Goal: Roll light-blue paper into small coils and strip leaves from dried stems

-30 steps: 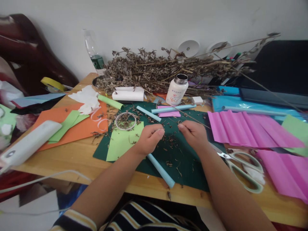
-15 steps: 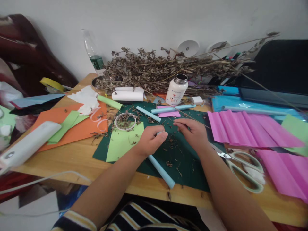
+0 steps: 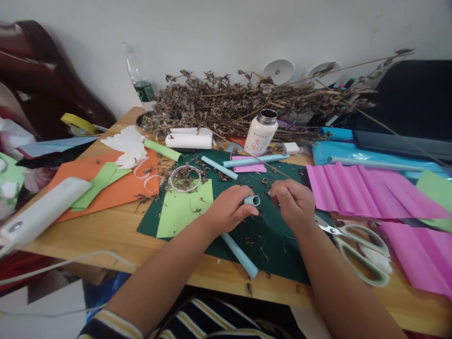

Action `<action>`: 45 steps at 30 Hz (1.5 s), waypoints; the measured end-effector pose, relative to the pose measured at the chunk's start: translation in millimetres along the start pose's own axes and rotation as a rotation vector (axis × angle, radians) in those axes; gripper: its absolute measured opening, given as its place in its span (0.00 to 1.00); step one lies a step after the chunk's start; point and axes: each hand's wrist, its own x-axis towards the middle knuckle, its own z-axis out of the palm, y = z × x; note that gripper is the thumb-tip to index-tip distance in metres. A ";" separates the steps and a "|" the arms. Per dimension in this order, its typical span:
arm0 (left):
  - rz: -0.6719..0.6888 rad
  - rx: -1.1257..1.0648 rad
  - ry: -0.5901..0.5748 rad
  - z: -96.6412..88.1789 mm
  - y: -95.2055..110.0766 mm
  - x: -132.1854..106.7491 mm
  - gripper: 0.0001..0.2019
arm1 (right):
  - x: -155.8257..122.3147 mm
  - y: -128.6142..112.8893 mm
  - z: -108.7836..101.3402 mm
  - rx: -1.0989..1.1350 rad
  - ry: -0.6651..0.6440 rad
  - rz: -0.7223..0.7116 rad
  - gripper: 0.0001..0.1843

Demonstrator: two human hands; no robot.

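Note:
My left hand is closed around a light-blue paper tube, whose open end points right. My right hand is curled shut just to the right of that opening, apart from it. Whatever lies between its fingertips is too hidden to name. Beneath both hands is a dark green cutting mat strewn with dried leaf crumbs. Another blue paper tube lies below my left hand, crossing the mat's front edge. Two more blue tubes rest at the mat's back, near a pink paper piece.
Dried plant stems pile along the wall behind a white open bottle. Scissors and pink crepe paper lie right. A tape ring sits on green paper; orange paper lies left.
My left hand has turned, so the tube's open end now shows toward the right. My right hand has moved slightly right and down, and its fingers have curled in more.

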 end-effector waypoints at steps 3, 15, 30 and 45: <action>-0.022 0.112 -0.051 1.5 -0.8 0.8 0.26 | -0.2 -0.6 0.2 0.001 -0.037 -0.024 0.16; -0.125 0.201 -0.068 2.7 -1.7 3.2 0.31 | 7.7 -0.2 7.6 -0.122 -0.094 -0.190 0.16; -0.059 -0.039 0.084 5.9 -5.0 1.1 0.26 | 6.1 -0.6 9.7 0.037 -0.360 -0.154 0.19; -0.115 0.037 0.039 3.7 -4.9 0.0 0.24 | 5.6 -6.2 3.6 -0.106 -0.245 -0.330 0.09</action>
